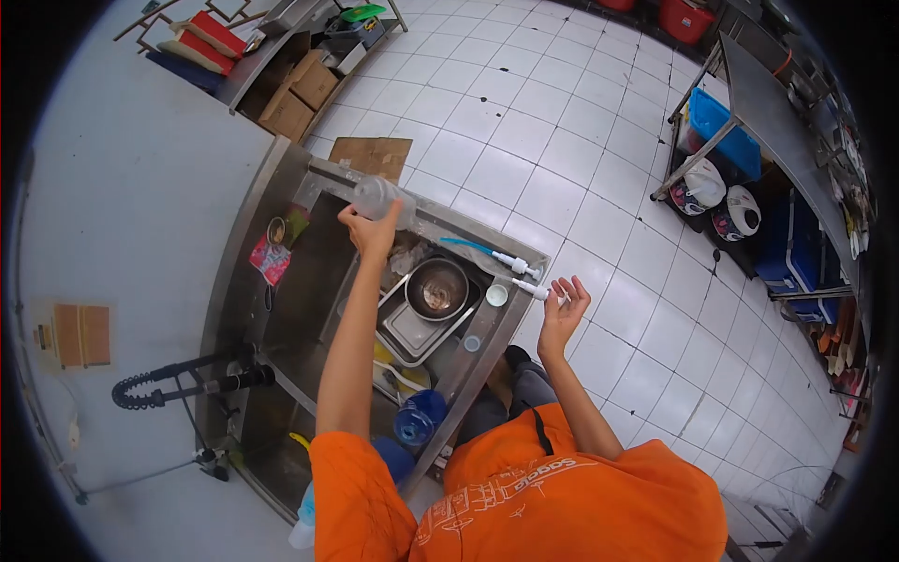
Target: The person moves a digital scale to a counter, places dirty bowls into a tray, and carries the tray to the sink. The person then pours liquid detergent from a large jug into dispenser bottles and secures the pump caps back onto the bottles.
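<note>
My left hand [372, 232] is wrapped round a translucent plastic bottle [376, 197] above the far rim of the steel sink. On the right, my right hand [565, 314] pinches a white pump head [532, 289] over the sink's corner. Another white pump with a blue tube [487, 251] lies along the rim beside it. Below, a round metal bowl [437, 288] rests on a rectangular metal tray [410, 328] in the sink. A small white cap [496, 295] and a pale round lid [472, 343] sit near the right edge.
A blue plastic bottle [418, 418] lies in the sink close to my body. A black spring faucet [187, 379] reaches in from the left. Cardboard [371, 157] lies beyond the sink on the tiled floor [581, 197]. A steel table [763, 103] stands at right.
</note>
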The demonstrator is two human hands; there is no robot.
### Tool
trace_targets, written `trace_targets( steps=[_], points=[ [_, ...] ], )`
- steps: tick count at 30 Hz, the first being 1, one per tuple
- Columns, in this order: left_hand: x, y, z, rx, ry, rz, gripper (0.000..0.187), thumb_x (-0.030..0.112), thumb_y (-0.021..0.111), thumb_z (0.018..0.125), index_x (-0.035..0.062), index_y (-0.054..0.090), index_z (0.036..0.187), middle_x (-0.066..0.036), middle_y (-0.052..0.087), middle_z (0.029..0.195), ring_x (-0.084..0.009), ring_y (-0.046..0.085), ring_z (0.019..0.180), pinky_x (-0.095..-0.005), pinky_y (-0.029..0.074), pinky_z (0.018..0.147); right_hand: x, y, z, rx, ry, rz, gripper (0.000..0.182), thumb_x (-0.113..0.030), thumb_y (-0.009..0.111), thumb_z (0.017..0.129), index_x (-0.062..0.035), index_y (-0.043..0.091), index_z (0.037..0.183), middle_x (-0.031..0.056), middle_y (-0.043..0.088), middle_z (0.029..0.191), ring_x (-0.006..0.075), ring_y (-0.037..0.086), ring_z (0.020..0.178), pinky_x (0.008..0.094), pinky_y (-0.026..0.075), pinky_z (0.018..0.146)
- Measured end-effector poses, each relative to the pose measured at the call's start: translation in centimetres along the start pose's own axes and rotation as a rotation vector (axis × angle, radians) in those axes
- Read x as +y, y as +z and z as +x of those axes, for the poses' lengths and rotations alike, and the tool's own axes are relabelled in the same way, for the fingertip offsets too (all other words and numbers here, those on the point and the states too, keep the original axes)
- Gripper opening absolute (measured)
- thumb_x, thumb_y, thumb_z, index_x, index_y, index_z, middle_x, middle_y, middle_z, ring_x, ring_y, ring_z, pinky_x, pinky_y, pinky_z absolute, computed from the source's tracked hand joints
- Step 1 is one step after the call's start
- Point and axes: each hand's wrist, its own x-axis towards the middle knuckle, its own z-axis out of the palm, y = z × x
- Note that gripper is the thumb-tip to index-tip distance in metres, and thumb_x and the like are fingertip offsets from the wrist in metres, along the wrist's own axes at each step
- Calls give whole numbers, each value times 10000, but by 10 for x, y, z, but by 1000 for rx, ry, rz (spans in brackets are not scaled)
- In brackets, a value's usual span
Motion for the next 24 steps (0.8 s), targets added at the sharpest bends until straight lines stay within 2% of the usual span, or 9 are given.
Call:
trace_targets(
  steps=[1,4,5,8,9,12,17,20,24],
  points=[
    [5,-8,-1,-13,20,-17,928,446,884,643,7,348,1259,-221,540,1246,-302,558,1145,-392,435,986,0,0,0,-10,-16,-25,540,-25,598,921,-71,345,1395,157,469,1296,242,534,1164,346,455,985],
    [24,-34,-4,-8,112,-52,934,465,872,636,3,336,1246,-257,546,1219,-359,561,1145,-415,436,984,-2,0,-1,-21,-5,-33,566,3,609,894,-42,341,1390,188,449,1319,270,506,1204,380,421,1016],
    [34,-46,-7,-48,93,-78,932,460,870,646,-6,341,1256,-250,548,1222,-343,565,1140,-404,434,988,-4,-1,-1,-22,8,-24,572,15,612,884,-28,341,1386,198,443,1321,280,492,1223,396,404,1031],
    [36,-71,3,-72,195,-138,920,375,896,670,-4,318,1277,-174,506,1266,-233,556,1098,-327,553,791,-6,-3,-1,-45,45,-11,588,37,610,865,-31,345,1386,200,444,1316,286,494,1218,401,409,1032],
    [46,-83,-3,-73,197,-134,908,339,895,689,-5,302,1284,-156,490,1279,-215,552,1082,-320,562,784,-5,-4,-1,-52,72,-8,579,54,606,857,-29,364,1376,195,448,1311,277,503,1201,392,418,1030],
    [59,-118,-12,-78,257,-163,951,428,881,663,-35,323,1278,-220,536,1241,-276,561,1125,-364,447,975,3,-5,-1,-40,28,-102,537,59,602,858,-18,393,1347,176,461,1287,253,514,1175,375,426,1026],
    [84,-186,-43,-109,298,-203,926,421,877,689,-41,340,1286,-193,556,1226,-222,568,1069,-331,479,923,1,-4,-5,-150,-35,-148,469,62,608,865,-3,434,1296,136,506,1209,205,527,1143,354,453,992],
    [91,-229,-61,-128,286,-188,872,294,875,734,-4,313,1330,-180,491,1317,-216,566,1104,-316,548,864,6,-1,-4,-219,-77,-136,427,46,635,862,-5,482,1257,121,542,1158,201,551,1110,346,467,966],
    [104,-282,-108,-145,285,-271,815,238,827,794,0,304,1373,-165,499,1310,-228,568,1131,-344,537,912,-11,16,-5,-237,-218,-355,363,2,671,854,-30,558,1197,107,581,1117,214,583,1070,345,480,931]
  ],
)
